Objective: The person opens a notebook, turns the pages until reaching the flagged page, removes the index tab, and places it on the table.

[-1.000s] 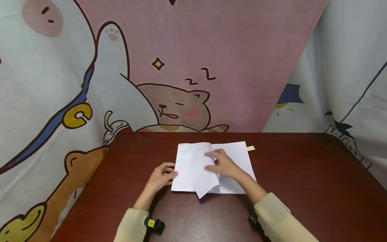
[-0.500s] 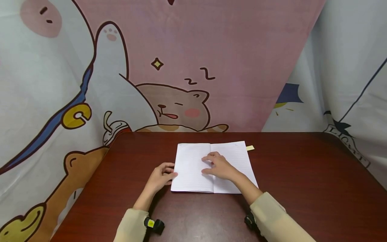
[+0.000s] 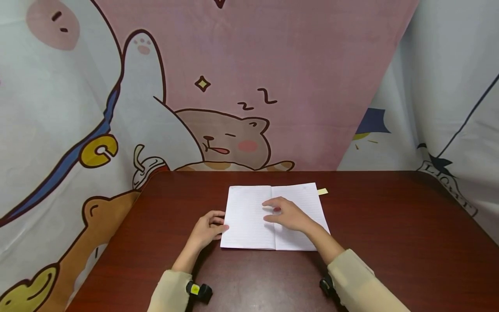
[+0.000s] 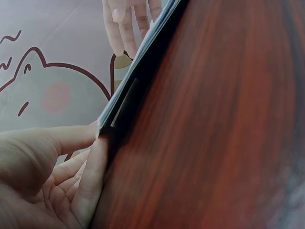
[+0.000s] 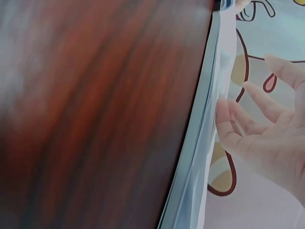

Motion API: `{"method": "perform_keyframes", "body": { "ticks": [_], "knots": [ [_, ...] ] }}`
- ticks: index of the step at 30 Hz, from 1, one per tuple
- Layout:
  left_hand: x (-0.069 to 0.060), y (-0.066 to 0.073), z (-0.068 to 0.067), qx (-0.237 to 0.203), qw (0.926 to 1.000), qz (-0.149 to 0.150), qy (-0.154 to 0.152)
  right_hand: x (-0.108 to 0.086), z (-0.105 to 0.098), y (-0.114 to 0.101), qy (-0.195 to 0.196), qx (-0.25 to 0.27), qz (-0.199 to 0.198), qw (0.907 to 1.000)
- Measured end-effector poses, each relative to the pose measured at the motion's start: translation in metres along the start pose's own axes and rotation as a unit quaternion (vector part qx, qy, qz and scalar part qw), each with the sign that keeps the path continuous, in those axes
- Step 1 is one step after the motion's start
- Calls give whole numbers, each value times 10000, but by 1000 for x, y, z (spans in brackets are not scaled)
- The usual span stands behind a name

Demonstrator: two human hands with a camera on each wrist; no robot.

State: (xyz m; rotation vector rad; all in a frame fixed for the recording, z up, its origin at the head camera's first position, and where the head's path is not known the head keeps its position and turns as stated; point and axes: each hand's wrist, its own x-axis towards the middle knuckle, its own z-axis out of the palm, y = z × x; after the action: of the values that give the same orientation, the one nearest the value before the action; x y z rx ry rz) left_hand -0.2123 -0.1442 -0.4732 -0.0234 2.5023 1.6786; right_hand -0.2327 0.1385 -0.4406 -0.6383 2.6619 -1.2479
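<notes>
An open notebook [image 3: 249, 216] with white lined pages lies flat on the table, both pages down. At its left edge my left hand [image 3: 206, 230] pinches the pages and cover; in the left wrist view the thumb of that hand [image 4: 52, 167] lies on top and a finger is under the edge. My right hand [image 3: 290, 215] is over the middle fold and the right page, its fingers loosely bent and holding nothing. Seen from the right wrist, the lower fingertips of this hand [image 5: 271, 129] meet the page, while thumb and index stand off it.
A yellowish paper tab [image 3: 322, 191] sticks out past the notebook's upper right edge. The table [image 3: 390, 242] is dark reddish wood. Behind it hangs a cloth [image 3: 312, 86] printed with cartoon animals.
A page that was lifted and curling under my right hand has come down flat on the left. The right hand shifted slightly left, then back right. My left hand stayed at the edge.
</notes>
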Motion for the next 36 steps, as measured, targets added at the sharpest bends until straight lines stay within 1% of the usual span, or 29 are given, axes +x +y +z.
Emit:
{"method": "perform_keyframes", "body": {
  "ticks": [8, 13, 16, 20, 24, 30, 36],
  "knots": [
    [-1, 1, -1, -21, 10000, 19, -56, -1, -18, 10, 404, 315, 329, 9981],
    [-2, 4, 3, 85, 9999, -39, 118, -4, -31, 17, 673, 527, 507, 9950],
    [-2, 4, 4, 148, 9996, -54, 214, -5, -37, 22, 839, 526, 412, 9942],
    [-1, 3, 2, 113, 9999, 19, 101, -8, -44, 29, 1080, 375, 369, 9928],
    [-1, 1, -1, 71, 10000, 50, -44, -12, -53, 35, 1264, 393, 525, 9898],
    [-1, -1, -3, 106, 9998, 76, -129, -20, -63, 47, 1416, 315, 874, 9856],
    [0, 0, -2, 75, 9999, 42, -67, -28, -75, 58, 1425, 450, 961, 9841]
  ]
}}
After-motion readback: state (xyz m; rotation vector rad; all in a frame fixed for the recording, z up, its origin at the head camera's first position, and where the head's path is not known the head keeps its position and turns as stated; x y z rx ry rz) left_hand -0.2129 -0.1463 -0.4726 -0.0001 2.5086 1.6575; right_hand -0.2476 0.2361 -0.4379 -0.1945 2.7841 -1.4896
